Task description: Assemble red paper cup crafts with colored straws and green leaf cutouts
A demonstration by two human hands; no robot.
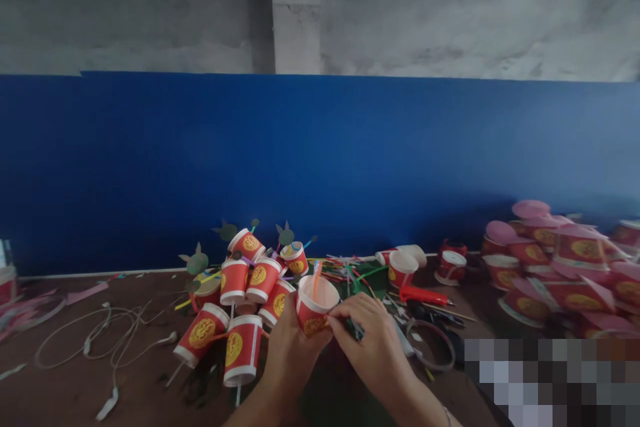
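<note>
My left hand grips a red paper cup with a white rim and a gold emblem, tilted with its mouth toward me. An orange straw stands up inside it. My right hand touches the cup's right side with its fingertips pinched against the wall. Both hands hover over a brown table near its middle.
A heap of similar red cups with straws and green paper shapes lies left of my hands. Loose straws, a red cutter, tape ring and more cups with pink lids lie right. White earphones trail left. A blue wall rises behind.
</note>
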